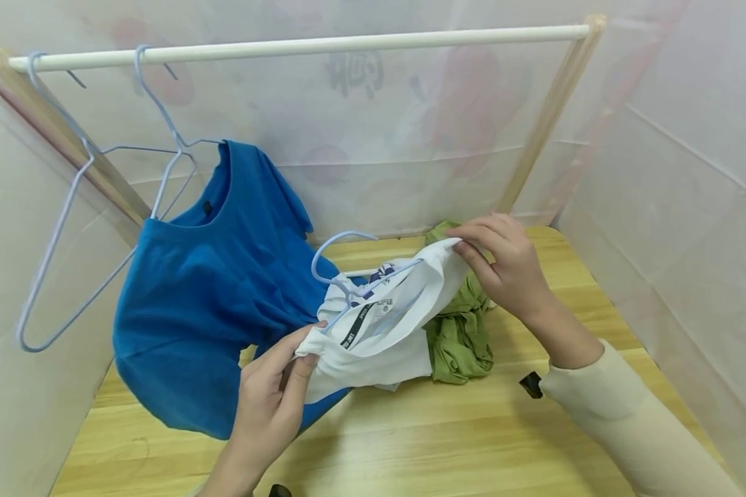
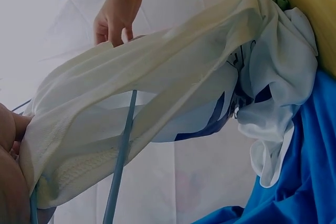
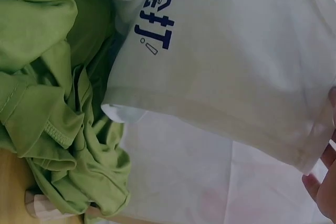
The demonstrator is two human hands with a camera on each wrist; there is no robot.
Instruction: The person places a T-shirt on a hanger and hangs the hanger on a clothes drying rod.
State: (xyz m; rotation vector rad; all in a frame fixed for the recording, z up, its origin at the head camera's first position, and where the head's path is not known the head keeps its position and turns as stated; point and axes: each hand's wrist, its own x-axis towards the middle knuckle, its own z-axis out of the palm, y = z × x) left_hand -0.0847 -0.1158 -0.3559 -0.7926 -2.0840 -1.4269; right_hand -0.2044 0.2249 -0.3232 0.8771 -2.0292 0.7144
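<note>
Both hands hold a white T-shirt (image 1: pixel 398 348) in front of me, over the table. My left hand (image 1: pixel 273 393) pinches it near the left end of the neckline. At the other end, my right hand (image 1: pixel 503 266) grips the cloth between thumb and fingers. A light blue wire hanger (image 1: pixel 349 295) sits inside the neck opening, its hook sticking up out of the collar. In the left wrist view, the hanger wire (image 2: pixel 122 150) crosses the opening. Dark blue lettering (image 3: pixel 157 27) shows on the white cloth in the right wrist view.
A blue T-shirt (image 1: pixel 205 297) hangs on a hanger at the rack's left, overlapped by the white one. Beside it hangs a bare hanger (image 1: pixel 68 207) on the white rod (image 1: pixel 323 47). Crumpled green cloth (image 1: pixel 463 345) lies on the wooden table (image 1: pixel 447 442), with a small black object (image 1: pixel 531 385) nearby.
</note>
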